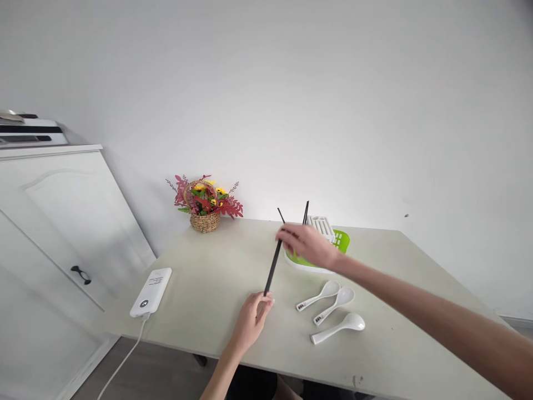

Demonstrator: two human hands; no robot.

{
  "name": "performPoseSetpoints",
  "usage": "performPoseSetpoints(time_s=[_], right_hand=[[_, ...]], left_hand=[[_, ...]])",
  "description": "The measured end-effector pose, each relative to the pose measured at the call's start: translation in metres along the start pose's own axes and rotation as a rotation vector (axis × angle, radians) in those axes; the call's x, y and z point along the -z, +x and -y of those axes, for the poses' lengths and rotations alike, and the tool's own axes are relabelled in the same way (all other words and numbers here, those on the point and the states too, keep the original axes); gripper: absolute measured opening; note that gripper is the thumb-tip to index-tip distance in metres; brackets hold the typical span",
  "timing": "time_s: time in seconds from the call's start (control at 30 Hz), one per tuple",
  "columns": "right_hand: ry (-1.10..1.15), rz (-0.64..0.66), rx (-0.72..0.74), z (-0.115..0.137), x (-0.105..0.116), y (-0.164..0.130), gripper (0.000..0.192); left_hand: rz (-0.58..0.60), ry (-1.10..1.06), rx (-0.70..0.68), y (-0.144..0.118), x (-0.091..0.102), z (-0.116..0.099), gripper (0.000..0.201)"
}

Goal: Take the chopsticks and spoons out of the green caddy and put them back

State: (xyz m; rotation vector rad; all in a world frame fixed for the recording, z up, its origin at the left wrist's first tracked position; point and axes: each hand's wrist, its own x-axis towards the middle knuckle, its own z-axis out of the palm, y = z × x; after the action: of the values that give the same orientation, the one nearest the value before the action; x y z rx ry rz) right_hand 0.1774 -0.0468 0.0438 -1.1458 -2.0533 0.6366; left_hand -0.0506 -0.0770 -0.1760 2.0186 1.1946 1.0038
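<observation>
Nearest the camera, the left hand (pixel 252 319) is seen at the table's (pixel 208 278) front edge, its fingers pinched on the lower tips of the black chopsticks (pixel 272 266). Further left, a white power bank (pixel 151 291) with its cable is laid on the table, and a flower basket (pixel 205 204) is set by the wall. The chopsticks are raised steeply, and their upper part is gripped by the closed fingers of the right hand (pixel 306 244). Behind that hand a green and white drainer (pixel 339 240) is placed. Three white spoons (pixel 333 311) are laid side by side to the right of the left hand.
</observation>
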Motion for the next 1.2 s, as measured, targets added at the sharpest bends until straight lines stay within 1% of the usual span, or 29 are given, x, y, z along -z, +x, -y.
performPoseSetpoints(time_s=[0.03, 0.13, 0.2, 0.23, 0.3, 0.47, 0.53, 0.6, 0.7, 0.83, 0.97, 1.1, 1.2], right_hand=[[0.001, -0.053, 0.002, 0.005, 0.014, 0.005, 0.027], [0.064, -0.277, 0.033, 0.017, 0.056, 0.022, 0.030], [0.057, -0.377, 0.067, 0.019, 0.074, 0.033, 0.033], [0.039, -0.410, 0.082, 0.017, 0.079, 0.038, 0.034], [0.009, -0.446, 0.101, 0.009, 0.080, 0.049, 0.036], [-0.031, -0.449, 0.061, -0.029, 0.062, 0.071, 0.035], [-0.067, -0.459, 0.053, -0.044, 0.059, 0.077, 0.036], [-0.096, -0.483, 0.050, -0.057, 0.062, 0.080, 0.036], [-0.139, -0.518, 0.039, -0.071, 0.073, 0.081, 0.033], [-0.208, -0.520, -0.002, -0.081, 0.090, 0.078, 0.031], [-0.247, -0.534, -0.046, -0.082, 0.101, 0.075, 0.033], [-0.271, -0.541, -0.070, -0.085, 0.107, 0.076, 0.034], [-0.317, -0.497, -0.110, -0.092, 0.106, 0.079, 0.034]], left_hand=[[-0.016, -0.006, 0.019, 0.000, 0.000, 0.001, 0.036], [-0.042, -0.013, 0.071, 0.000, -0.001, 0.002, 0.035], [-0.048, -0.009, 0.086, 0.001, -0.001, 0.001, 0.035], [-0.046, -0.007, 0.087, 0.001, -0.001, 0.001, 0.035], [-0.040, -0.007, 0.087, 0.002, -0.001, 0.000, 0.035], [-0.042, 0.001, 0.098, 0.002, 0.000, -0.001, 0.033], [-0.038, 0.000, 0.095, 0.002, 0.000, -0.001, 0.031], [-0.029, -0.007, 0.101, 0.001, 0.000, -0.002, 0.031], [-0.024, -0.011, 0.121, 0.002, 0.001, -0.004, 0.031], [-0.025, -0.002, 0.128, 0.004, 0.002, -0.007, 0.033], [-0.026, 0.007, 0.134, 0.004, 0.003, -0.010, 0.035], [-0.025, -0.006, 0.144, 0.005, 0.003, -0.011, 0.036], [-0.019, -0.008, 0.154, 0.005, 0.002, -0.011, 0.035]])
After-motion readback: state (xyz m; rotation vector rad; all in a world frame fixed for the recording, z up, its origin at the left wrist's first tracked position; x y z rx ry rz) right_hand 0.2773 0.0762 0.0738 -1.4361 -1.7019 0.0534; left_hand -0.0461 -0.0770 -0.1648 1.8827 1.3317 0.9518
